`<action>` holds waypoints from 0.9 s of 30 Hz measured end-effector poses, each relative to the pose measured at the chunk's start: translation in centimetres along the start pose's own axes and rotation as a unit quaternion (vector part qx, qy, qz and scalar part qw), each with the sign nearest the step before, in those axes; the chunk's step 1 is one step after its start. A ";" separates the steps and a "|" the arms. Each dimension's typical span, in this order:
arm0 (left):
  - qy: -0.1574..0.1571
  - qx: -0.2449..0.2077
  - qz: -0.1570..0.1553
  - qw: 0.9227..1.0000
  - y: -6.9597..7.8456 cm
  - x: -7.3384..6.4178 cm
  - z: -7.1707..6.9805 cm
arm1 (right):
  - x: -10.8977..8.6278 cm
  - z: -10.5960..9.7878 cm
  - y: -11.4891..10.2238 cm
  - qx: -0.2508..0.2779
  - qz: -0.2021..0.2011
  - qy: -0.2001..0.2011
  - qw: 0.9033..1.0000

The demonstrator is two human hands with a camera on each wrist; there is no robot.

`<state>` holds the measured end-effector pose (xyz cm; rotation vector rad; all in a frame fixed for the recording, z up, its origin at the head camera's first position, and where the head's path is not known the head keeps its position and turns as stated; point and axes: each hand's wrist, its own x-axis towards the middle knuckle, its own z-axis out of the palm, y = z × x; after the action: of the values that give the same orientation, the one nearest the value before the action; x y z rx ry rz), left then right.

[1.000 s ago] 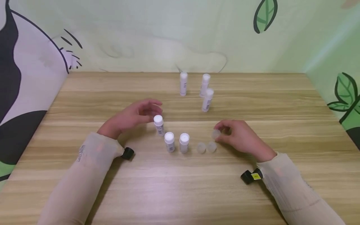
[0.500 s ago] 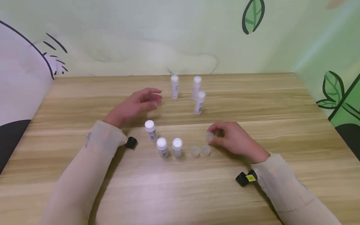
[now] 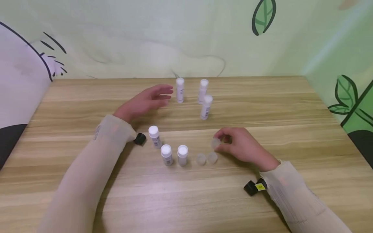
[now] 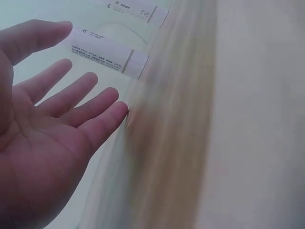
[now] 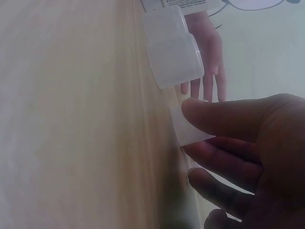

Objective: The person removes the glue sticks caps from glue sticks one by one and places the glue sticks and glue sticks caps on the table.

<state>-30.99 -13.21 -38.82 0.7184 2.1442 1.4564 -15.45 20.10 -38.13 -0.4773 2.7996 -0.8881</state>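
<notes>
My left hand (image 3: 142,102) is held open with spread fingers over the table. Its fingertips point at a slim white tube (image 3: 180,90) at the back, close to it but apart. In the left wrist view, printed text runs along the tube (image 4: 107,50) beyond the open palm. My right hand (image 3: 240,144) pinches a small translucent cap (image 3: 215,142) between thumb and fingers, low at the tabletop. Fine ribs show on that cap (image 5: 186,131) in the right wrist view. Two more translucent caps (image 3: 201,159) stand just in front of it.
Two other slim white tubes (image 3: 205,107) stand at the back, right of the first. Three shorter white-capped bottles (image 3: 166,155) stand upright near the middle, left of the caps. A printed wall covering (image 3: 131,38) rises behind the wooden table (image 3: 163,200).
My left hand has left the leftmost short bottle and moved back and right toward the slim tube. The right hand keeps its pinch on the cap. The head view has shifted slightly.
</notes>
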 end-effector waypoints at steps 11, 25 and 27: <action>-0.011 -0.021 0.035 0.999 -0.1 2.3 0.4 | 0.1 -0.1 -0.1 0.004 0.009 -0.009 1.000; 0.054 0.020 0.020 0.998 -0.6 5.0 1.8 | -0.1 0.0 0.2 0.011 0.012 -0.005 1.000; 0.070 0.026 0.021 0.997 -0.6 5.4 2.1 | -0.1 -0.1 0.2 0.011 0.014 -0.007 1.000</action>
<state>-33.87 -8.47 -40.45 0.7010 2.2928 1.5193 -15.42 20.29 -38.17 -0.4384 2.7726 -0.9058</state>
